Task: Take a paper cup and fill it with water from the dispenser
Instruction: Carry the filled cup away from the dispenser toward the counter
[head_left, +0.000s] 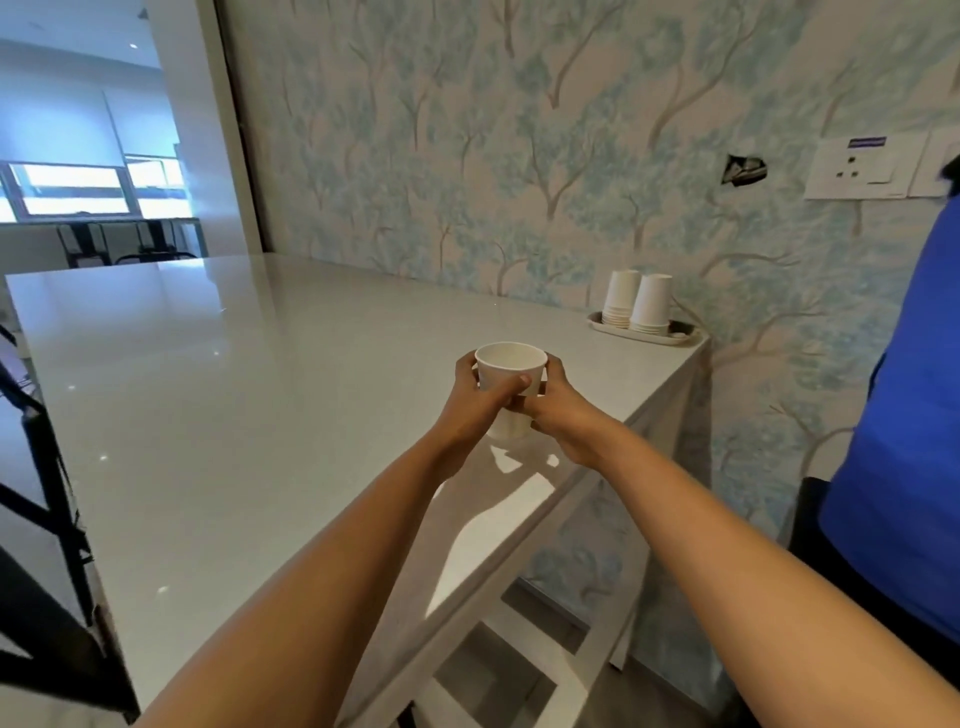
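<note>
A white paper cup (510, 365) is held upright above the white counter, mouth up and looking empty. My left hand (480, 400) wraps its left side, thumb across the front. My right hand (558, 410) grips its right side and lower part. Two stacks of upturned paper cups (638, 300) stand in a small white tray (602, 326) at the counter's far right corner, beyond the hands. No water dispenser shows in view.
The glossy white counter (234, 405) runs from the near edge to a wall with blue tree wallpaper. A person in a blue shirt (893, 441) stands at the right edge. A wall socket (857, 169) sits above the cups. Dark chair frames (47, 493) stand at left.
</note>
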